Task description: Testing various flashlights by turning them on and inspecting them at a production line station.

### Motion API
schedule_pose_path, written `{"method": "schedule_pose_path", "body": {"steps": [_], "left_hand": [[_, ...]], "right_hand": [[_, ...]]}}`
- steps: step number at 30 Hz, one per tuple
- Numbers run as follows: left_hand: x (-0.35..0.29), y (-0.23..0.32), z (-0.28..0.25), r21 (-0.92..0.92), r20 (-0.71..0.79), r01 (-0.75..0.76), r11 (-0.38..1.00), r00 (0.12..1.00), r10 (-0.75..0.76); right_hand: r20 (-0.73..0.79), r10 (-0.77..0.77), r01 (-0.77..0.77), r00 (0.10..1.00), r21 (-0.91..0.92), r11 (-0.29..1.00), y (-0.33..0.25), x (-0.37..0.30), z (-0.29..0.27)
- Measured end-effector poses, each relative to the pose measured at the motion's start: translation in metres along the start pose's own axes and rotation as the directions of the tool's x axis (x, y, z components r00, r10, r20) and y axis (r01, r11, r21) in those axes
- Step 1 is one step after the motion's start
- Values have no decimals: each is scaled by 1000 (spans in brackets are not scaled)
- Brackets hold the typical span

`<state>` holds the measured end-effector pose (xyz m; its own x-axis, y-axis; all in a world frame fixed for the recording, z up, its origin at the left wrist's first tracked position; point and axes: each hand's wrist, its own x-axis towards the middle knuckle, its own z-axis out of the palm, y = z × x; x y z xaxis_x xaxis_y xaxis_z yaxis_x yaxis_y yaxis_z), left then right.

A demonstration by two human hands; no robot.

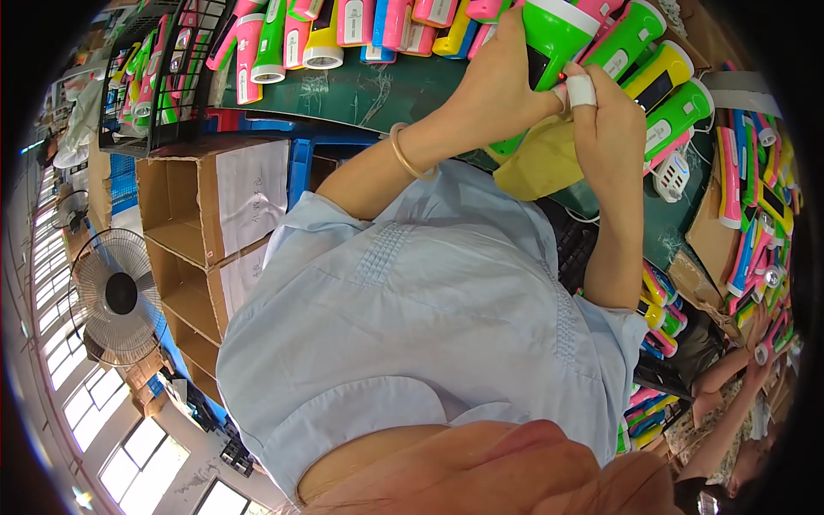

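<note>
A green flashlight (pixel 554 34) with a wide white head is in my left hand (pixel 502 90), its fingers wrapped round the body. The flashlight tilts, head up, and a dark panel shows on its side. My right hand (pixel 608 116), white tape round one finger, is closed against the flashlight's near side. Yellow cloth (pixel 541 163) hangs from under my right hand's curled fingers, below the flashlight. A tiny red spot shows at the right fingertips; I cannot make out what it is. More green and yellow flashlights (pixel 659 77) lie just right of my right hand.
On the green tabletop (pixel 343 94) several pink, green, yellow and blue flashlights line the far side. A black wire basket (pixel 180 77) of flashlights stands left. A white multi-port charger (pixel 671 176) sits right. Cardboard shelves (pixel 180 206) and a fan (pixel 120 292) are left; another person's hands (pixel 755 343) work at right.
</note>
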<state>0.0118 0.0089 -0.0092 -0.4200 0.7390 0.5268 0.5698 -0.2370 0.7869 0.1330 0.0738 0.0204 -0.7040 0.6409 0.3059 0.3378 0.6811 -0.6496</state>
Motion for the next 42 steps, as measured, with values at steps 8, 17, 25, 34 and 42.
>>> {"method": "schedule_pose_path", "body": {"steps": [8, 17, 25, 34, 42], "left_hand": [[16, -35, -36, -842, 424, 495, 214, 853, -304], [22, -2, -16, -952, 215, 287, 103, 872, -441], [26, -9, 16, -896, 171, 325, 304, 882, -440], [76, -11, -23, -639, 262, 273, 719, 956, -131], [201, -300, -233, 775, -278, 326, 541, 945, -171]], "right_hand": [[-200, 196, -168, 960, 149, 974, 5, -20, -48], [-181, -67, 69, 981, 2, 998, -4, -17, 13], [320, 142, -340, 937, 738, 583, 27, -2, 20], [460, 358, -514, 812, 855, 67, 68, -16, -37], [-506, 781, -293, 365, 734, 613, 230, -4, -229]]}}
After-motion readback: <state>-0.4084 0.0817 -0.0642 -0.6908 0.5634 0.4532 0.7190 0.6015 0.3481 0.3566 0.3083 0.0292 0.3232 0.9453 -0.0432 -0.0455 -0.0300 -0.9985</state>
